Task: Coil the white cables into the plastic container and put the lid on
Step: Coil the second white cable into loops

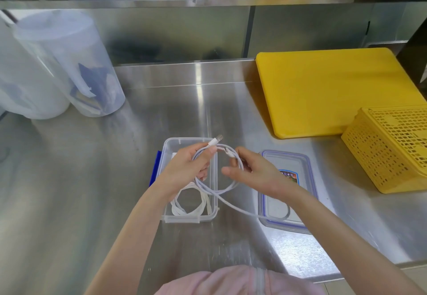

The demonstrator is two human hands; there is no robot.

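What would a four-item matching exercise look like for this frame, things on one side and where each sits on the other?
Things:
1. container
2. lid
3. cutting board
4. basket

Places:
A. flat on the counter, just right of the right hand
B. at the right edge, upside down, its corner on the yellow board
C. under the left hand, one coiled cable already inside
D. back right, lying flat against the rear ledge

Pairs: 1-C, 2-A, 3-D, 4-B
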